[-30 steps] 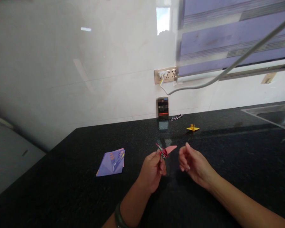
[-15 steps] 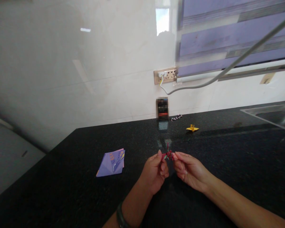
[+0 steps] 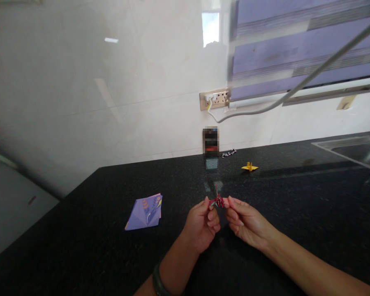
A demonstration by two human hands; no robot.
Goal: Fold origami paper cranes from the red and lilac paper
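Note:
Between my two hands is a small red and green folded paper crane [image 3: 218, 200], held just above the dark countertop. My left hand [image 3: 202, 224] pinches its left end between thumb and fingers. The opposite end, a pinkish-red tip, is in the pinch of my right hand [image 3: 246, 220]. A thin point of the crane sticks up in the middle. Parts of both ends are hidden under my fingertips. Left of my hands lies a stack of purple patterned paper [image 3: 144, 213], with pink and orange edges showing. A yellow paper crane [image 3: 250, 167] stands further back, right of centre.
A phone-like upright object [image 3: 211, 142], blurred out, leans on the wall beside a black-and-white beaded strand [image 3: 229, 153]. A grey cable [image 3: 265, 110] runs from the wall socket [image 3: 214, 98] to the upper right. The sink [image 3: 351, 148] is at the right edge of the countertop [image 3: 95, 213].
The red paper crane has tilted slightly in my fingers, its upright point shifting a little left. Both hands keep their pinches and have hardly moved.

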